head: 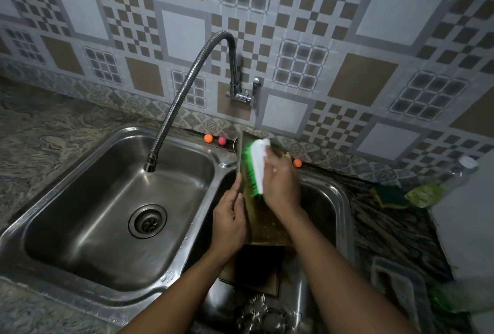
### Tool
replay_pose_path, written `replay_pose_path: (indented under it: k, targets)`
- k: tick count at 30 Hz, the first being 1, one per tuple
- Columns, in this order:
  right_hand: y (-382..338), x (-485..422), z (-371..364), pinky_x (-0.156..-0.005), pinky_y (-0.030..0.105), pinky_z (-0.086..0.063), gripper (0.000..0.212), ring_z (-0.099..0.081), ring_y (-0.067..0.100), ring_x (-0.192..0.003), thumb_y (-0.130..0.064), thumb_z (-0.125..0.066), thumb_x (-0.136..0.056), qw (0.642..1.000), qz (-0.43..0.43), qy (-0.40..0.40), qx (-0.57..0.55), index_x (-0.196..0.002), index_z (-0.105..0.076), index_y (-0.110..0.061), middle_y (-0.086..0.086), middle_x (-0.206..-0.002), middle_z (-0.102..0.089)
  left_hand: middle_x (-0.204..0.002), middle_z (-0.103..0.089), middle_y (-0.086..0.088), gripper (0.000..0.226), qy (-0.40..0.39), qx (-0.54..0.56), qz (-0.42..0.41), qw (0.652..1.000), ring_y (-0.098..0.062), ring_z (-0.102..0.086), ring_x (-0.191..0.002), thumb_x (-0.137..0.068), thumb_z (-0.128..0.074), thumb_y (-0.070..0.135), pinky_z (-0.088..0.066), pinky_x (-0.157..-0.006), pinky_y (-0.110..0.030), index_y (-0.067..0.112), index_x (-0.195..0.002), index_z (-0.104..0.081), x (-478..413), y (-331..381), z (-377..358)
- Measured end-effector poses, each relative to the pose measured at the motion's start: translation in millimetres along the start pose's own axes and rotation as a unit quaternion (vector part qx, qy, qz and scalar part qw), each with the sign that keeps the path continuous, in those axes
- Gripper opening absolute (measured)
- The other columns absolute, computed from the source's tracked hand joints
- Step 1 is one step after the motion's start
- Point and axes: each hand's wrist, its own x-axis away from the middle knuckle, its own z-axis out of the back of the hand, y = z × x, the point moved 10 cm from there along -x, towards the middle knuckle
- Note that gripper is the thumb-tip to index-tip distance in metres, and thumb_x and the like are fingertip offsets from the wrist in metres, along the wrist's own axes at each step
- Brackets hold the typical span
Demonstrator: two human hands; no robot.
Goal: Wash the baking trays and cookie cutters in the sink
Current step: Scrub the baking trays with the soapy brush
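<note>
**Brush on a tray over the right-hand basin**

A wall (401, 13) of patterned grey and tan tiles is rising behind a marbled stone counter (40, 125), and a steel double sink (66, 157) is sitting in it. A ribbed flexible tap hose (179, 98) is arching down from the wall and hanging over the left basin.

Over the right basin, a person is holding a baking tray (264, 229) tilted up, its far end leaning towards the wall. The left hand (230, 222) is gripping the tray's left edge: its fingers are curling round the rim, with one digit stretching up along it. The right hand (280, 186) is closing over the white back of a scrubbing brush (258, 158), fingers wrapping tightly round it, and is pressing the green bristles against the tray's upper face.

A second, darker tray (256, 264) is lying in the right basin under the first one. Nearer the camera, metal cookie cutters (256, 312) are lying on the basin floor, blurred.

Two orange balls (208, 138) and a pink ball (222, 140) are sitting on the ledge behind the sink. To the right, a green and yellow sponge (393, 196) is lying on the counter just beside a clear bottle (438, 186) of yellow-green liquid.
</note>
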Motion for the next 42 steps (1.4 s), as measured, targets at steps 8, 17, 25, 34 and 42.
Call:
replay_pose_path:
  k: [8, 17, 25, 34, 42]
  targets:
    - [42.9, 54.6, 0.5, -0.063, 0.010, -0.041, 0.040, -0.053, 0.005, -0.075, -0.018, -0.051, -0.100, 0.997, 0.025, -0.002, -0.073, -0.139, -0.049, -0.024, -0.001, -0.098, -0.054, -0.143, -0.051, 0.009, 0.048, 0.018, -0.044, -0.007, 0.999, 0.004, -0.050, -0.127, -0.101, -0.040, 0.015, -0.037, -0.104, -0.012, 0.024, -0.147, -0.040, -17.4, -9.9, 19.0]
    - [125.4, 31.2, 61.6, -0.061, 0.021, -0.052, 0.030, -0.065, 0.013, -0.082, -0.022, -0.052, -0.100, 0.952, -0.179, 0.070, -0.238, -0.126, -0.064, -0.032, 0.004, -0.110, -0.065, -0.149, -0.044, 0.009, 0.049, -0.019, -0.071, -0.008, 0.997, 0.010, -0.038, -0.134, -0.103, -0.039, 0.004, -0.030, -0.111, -0.012, 0.020, -0.150, -0.038, -18.4, -19.9, 32.5]
    - [134.2, 49.9, 25.5, -0.081, 0.038, -0.055, 0.032, -0.071, 0.026, -0.085, -0.035, -0.054, -0.098, 0.900, -0.236, -0.125, -0.345, -0.108, -0.072, -0.011, 0.011, -0.090, -0.075, -0.147, -0.045, 0.011, 0.048, -0.016, -0.055, -0.037, 0.998, 0.003, -0.042, -0.135, -0.103, -0.041, 0.008, -0.036, -0.114, -0.028, 0.024, -0.148, -0.040, -17.0, 0.1, 22.5]
    - [126.6, 51.4, 25.5, -0.102, 0.037, -0.048, 0.020, -0.066, 0.010, -0.108, -0.020, -0.059, -0.096, 0.922, -0.172, -0.170, -0.302, -0.113, -0.069, -0.017, -0.004, -0.109, -0.073, -0.147, -0.043, 0.016, 0.050, -0.064, -0.104, -0.036, 0.992, -0.005, -0.042, -0.136, -0.101, -0.037, 0.038, -0.040, -0.111, -0.048, 0.033, -0.151, -0.032, -20.3, -10.6, 6.4]
    - [117.0, 47.1, 32.6, -0.083, 0.047, -0.056, 0.010, -0.070, 0.032, -0.087, -0.022, -0.067, -0.090, 0.955, -0.153, -0.084, -0.239, -0.097, -0.071, -0.017, 0.009, -0.090, -0.075, -0.155, -0.023, -0.001, 0.066, -0.141, -0.242, -0.121, 0.952, -0.021, -0.025, -0.143, -0.097, -0.051, 0.043, -0.030, -0.116, -0.043, 0.046, -0.152, -0.015, -27.6, 49.5, -56.6]
